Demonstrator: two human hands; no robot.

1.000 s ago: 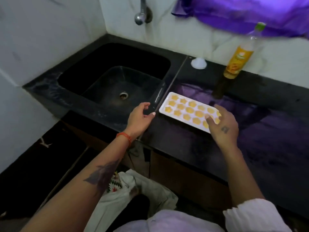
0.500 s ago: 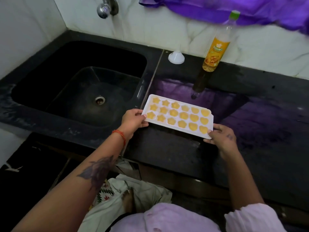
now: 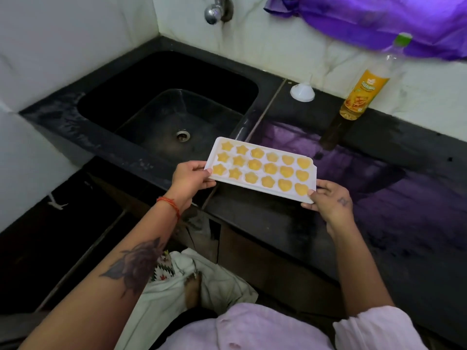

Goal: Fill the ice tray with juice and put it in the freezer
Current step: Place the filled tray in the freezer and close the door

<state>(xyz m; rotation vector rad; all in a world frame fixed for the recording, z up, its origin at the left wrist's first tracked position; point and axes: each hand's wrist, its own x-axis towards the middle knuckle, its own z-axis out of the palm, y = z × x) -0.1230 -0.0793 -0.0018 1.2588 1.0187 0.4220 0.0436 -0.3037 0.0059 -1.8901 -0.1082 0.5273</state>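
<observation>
A white ice tray (image 3: 262, 150) with star, flower and heart cells full of orange juice is held level above the front edge of the black counter (image 3: 379, 210). My left hand (image 3: 190, 178) pinches its left end, thumb on top. My right hand (image 3: 331, 198) grips its near right corner. The juice bottle (image 3: 364, 89), green cap on and nearly empty, stands at the back of the counter by the wall. No freezer is in view.
A black sink (image 3: 166, 102) with a tap (image 3: 217, 8) above lies to the left. A white funnel (image 3: 302, 90) sits upside down behind the tray. Purple cloth (image 3: 379, 16) hangs on the wall at upper right.
Both hands have taken hold of the tray's ends and raised it off the counter, drawing it toward me.
</observation>
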